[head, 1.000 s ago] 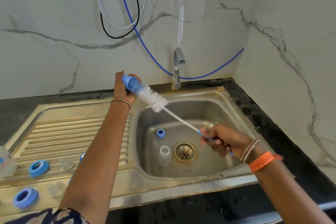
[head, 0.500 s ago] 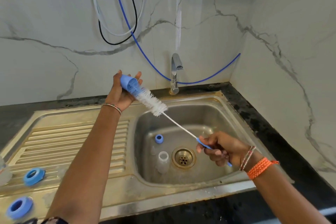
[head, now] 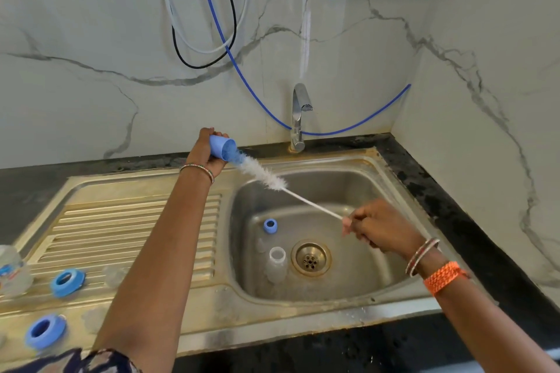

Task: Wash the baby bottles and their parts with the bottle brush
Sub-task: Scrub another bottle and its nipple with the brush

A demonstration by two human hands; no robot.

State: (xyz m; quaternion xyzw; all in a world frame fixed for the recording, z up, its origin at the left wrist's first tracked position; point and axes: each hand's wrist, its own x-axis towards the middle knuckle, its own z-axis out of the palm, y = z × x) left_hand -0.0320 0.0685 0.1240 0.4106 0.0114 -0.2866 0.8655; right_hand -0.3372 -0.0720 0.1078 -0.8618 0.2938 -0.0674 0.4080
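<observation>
We hold a blue cap (head: 222,147) up in the middle of the frame, our left hand (head: 206,151) wrapped around it. The bottle brush (head: 263,172) pokes into its open end. Our right hand (head: 382,231) pinches the thin handle at right. We are scrubbing this cap. Next we think we twist the brush, then reach for the small bottle (head: 275,264) in the sink (head: 357,277) below.
</observation>
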